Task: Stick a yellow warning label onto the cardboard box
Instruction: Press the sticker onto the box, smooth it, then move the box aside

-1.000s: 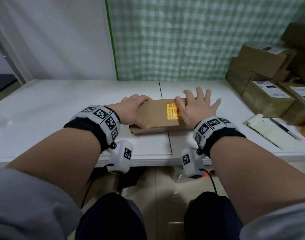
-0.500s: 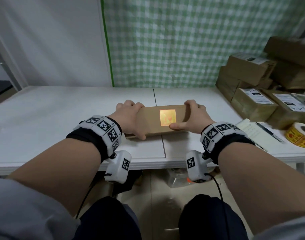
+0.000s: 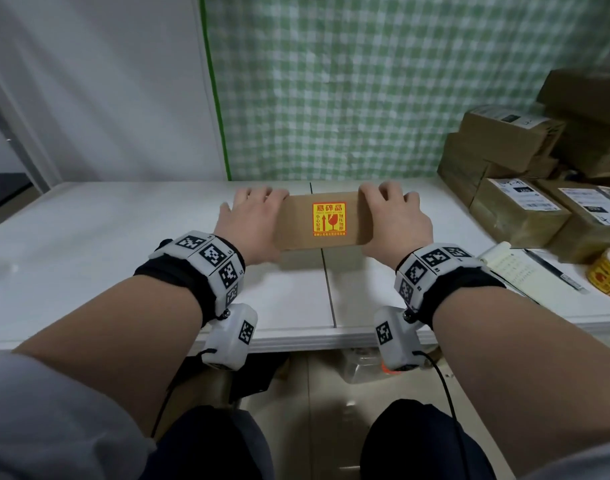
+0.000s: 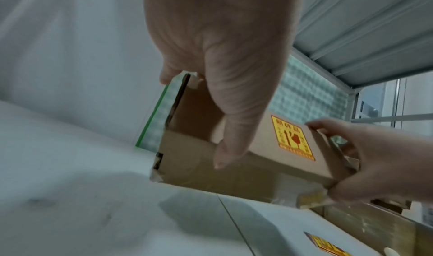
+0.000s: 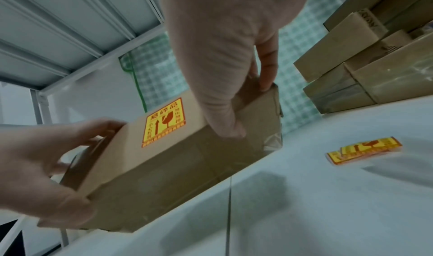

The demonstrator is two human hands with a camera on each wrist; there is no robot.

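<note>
A brown cardboard box (image 3: pixel 296 227) hangs a little above the white table (image 3: pixel 123 258), its top face tilted toward me. A yellow warning label (image 3: pixel 329 219) with red print lies flat on that face. My left hand (image 3: pixel 251 223) grips the box's left end, thumb on the near side and fingers over the far edge. My right hand (image 3: pixel 393 220) grips the right end the same way. The left wrist view shows the box (image 4: pixel 234 176), the label (image 4: pixel 293 139) and my left thumb across the top. The right wrist view shows the label (image 5: pixel 165 122) between both hands.
A pile of taped cardboard boxes (image 3: pixel 514 209) with shipping labels fills the right side of the table. A roll of yellow warning labels (image 3: pixel 608 275) sits near the right edge, behind a notebook (image 3: pixel 511 271) and a pen (image 3: pixel 553 271). Green checked cloth hangs behind.
A second ago my right palm lay flat on the label with the box on the table. Both hands now grip the box's ends and have lifted and tilted it.
</note>
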